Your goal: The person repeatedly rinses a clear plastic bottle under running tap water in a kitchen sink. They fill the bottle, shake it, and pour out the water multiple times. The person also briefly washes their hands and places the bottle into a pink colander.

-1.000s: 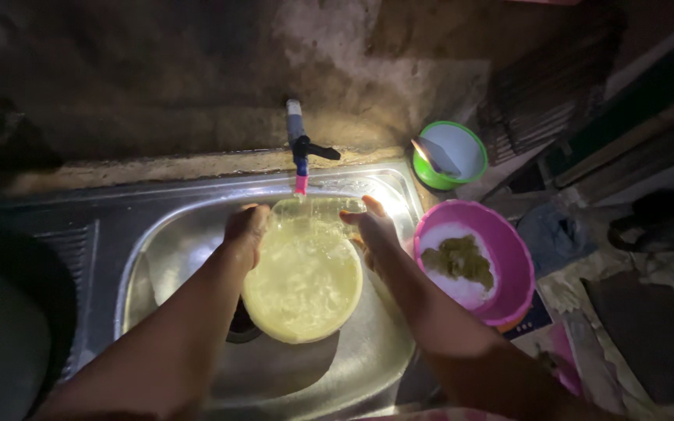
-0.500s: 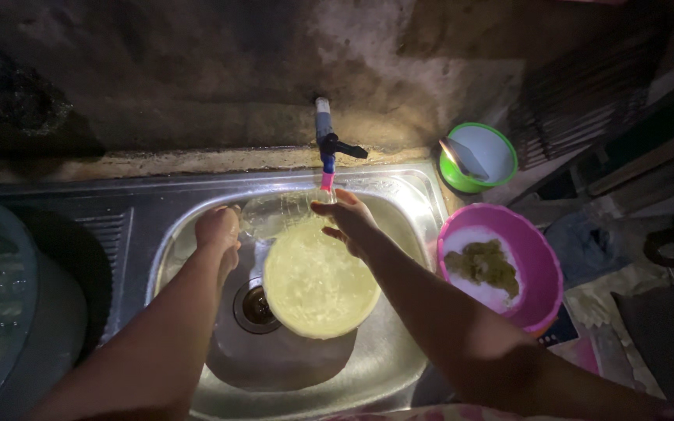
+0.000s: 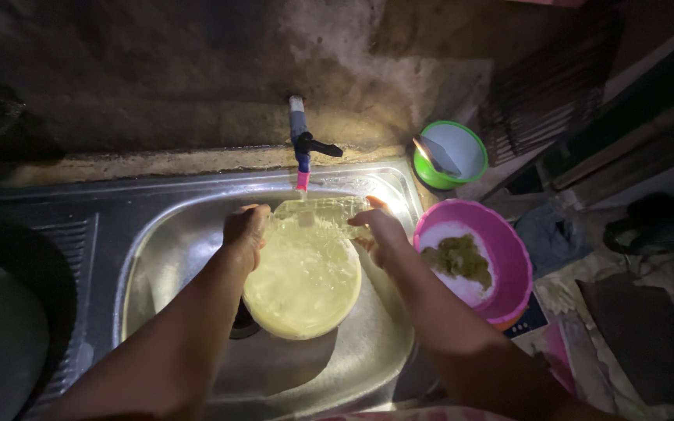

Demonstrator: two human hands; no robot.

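I hold a round pale yellow plate tilted over a steel sink, its top edge under the tap. Water runs over the plate's upper part. My left hand grips the plate's left rim. My right hand holds the right rim. The sink's drain is partly hidden behind the plate's lower left edge.
A pink bowl with white and green contents stands right of the sink. A green bowl with a utensil in it sits behind that. A dark round vessel rests on the drainboard at the left. Dark clutter lies on the right.
The view has shifted, so the sink sits more to the right. My right hand moved from the plate's top face to its right rim. The plate now sits straight under the tap.
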